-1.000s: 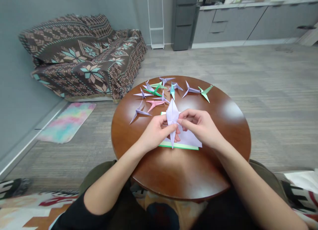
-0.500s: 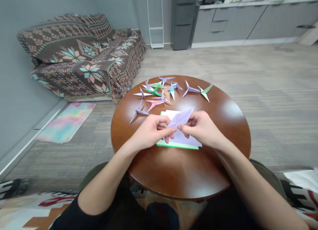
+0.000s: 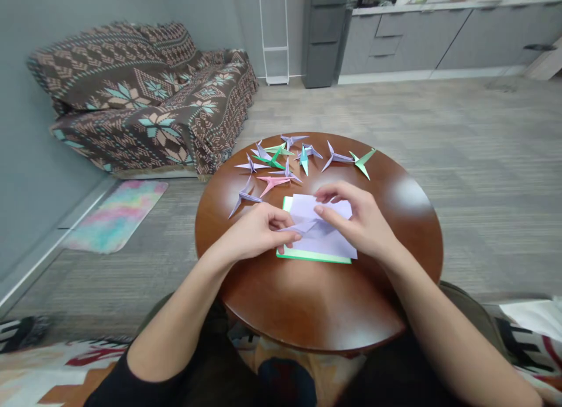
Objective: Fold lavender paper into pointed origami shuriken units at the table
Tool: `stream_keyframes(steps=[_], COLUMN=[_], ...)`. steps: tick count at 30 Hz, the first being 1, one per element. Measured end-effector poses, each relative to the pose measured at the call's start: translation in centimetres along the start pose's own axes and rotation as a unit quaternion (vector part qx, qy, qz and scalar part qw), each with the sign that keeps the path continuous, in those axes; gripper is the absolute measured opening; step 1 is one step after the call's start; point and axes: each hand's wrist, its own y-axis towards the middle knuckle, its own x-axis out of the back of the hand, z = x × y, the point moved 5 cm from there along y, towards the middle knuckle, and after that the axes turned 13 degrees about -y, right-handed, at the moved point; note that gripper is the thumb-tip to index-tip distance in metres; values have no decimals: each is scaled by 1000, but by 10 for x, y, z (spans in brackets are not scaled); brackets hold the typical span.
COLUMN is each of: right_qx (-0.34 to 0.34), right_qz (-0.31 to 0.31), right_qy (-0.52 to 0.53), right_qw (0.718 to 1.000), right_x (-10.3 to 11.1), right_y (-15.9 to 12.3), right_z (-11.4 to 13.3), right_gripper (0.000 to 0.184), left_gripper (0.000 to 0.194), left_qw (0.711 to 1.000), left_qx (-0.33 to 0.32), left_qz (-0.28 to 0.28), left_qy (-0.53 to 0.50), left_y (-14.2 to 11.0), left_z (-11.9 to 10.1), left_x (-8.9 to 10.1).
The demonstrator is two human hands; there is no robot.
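Note:
My left hand [image 3: 257,234] pinches one end of a folded lilac origami paper [image 3: 307,226] between thumb and fingers. The paper lies low over a stack of square sheets, tilted, with its other end pointing right. To its right, my right hand [image 3: 357,219] is held with thumb and fingers apart, and nothing shows between them. Beneath both hands sits the stack: a lilac sheet [image 3: 336,248] on top and a green-edged sheet [image 3: 314,256] under it. Whether the right fingertips touch the folded paper I cannot tell.
Several folded paper pieces, among them a pink one [image 3: 273,183], a dark green one [image 3: 273,160] and a light green one [image 3: 363,163], lie along the far side of the round wooden table [image 3: 316,313]. A covered sofa [image 3: 144,102] stands beyond, to the left.
My right hand has let go of the folded paper and moved up and slightly right, its fingers opening. The paper, still in my left hand, has turned from upward-slanting to flatter and lower.

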Motion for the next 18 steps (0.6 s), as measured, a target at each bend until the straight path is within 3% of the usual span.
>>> stream_keyframes(steps=[2, 4, 7, 10, 14, 18], right_qx=[16, 8, -23, -51, -56, -88], right_qz=[110, 161, 146, 159, 196, 178], right_qy=[-11, -8, 18, 52, 78, 115], right_qw=[994, 987, 989, 985, 976, 973], right_x=[-11, -15, -12, -14, -23, -27], right_y=[-3, -5, -4, -5, -9, -11], right_z=[5, 4, -2, -5, 1, 1], right_gripper=[15, 20, 23, 24, 27, 26], left_gripper=[21, 18, 20, 24, 26, 25], left_qw=[1000, 1000, 998, 992, 985, 985], left_qx=[8, 16, 11, -33, -68, -70], left_qz=[0, -8, -23, -68, -97, -91], left_qy=[-8, -24, -53, -98, -123, -132], left_y=[0, -1, -2, 0, 4, 6], left_z=[0, 0, 1, 1, 3, 4], left_x=[-4, 0, 11, 18, 10, 0])
